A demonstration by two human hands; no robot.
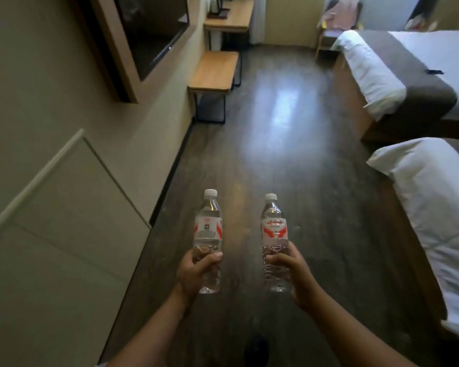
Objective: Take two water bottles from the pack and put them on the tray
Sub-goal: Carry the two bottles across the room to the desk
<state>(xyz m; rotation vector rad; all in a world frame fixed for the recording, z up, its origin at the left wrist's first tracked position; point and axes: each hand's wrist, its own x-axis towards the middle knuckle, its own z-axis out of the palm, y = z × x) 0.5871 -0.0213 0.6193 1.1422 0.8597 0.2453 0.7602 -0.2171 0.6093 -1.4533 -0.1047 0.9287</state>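
So we've got two clear water bottles up in front of us, one per hand. The left bottle [208,241] sits in our left hand [195,274], fingers wrapped around the lower part of it, white cap up. The right bottle [274,243] is the same deal in our right hand [293,274], gripped low, upright, red-and-white label facing us. The two bottles are side by side but apart, not touching, both held out over the dark wood floor [289,144].

Around that: a beige wall [51,128] runs down our left with a TV [154,30] mounted on it, then a low wooden bench [214,71] and a desk [229,19] further along with a kettle [217,4] on a dark tray [219,14]. Two beds with white bedding on our right, the near bed [432,205] and the far bed [403,70]. The floor between us and the desk looks open.
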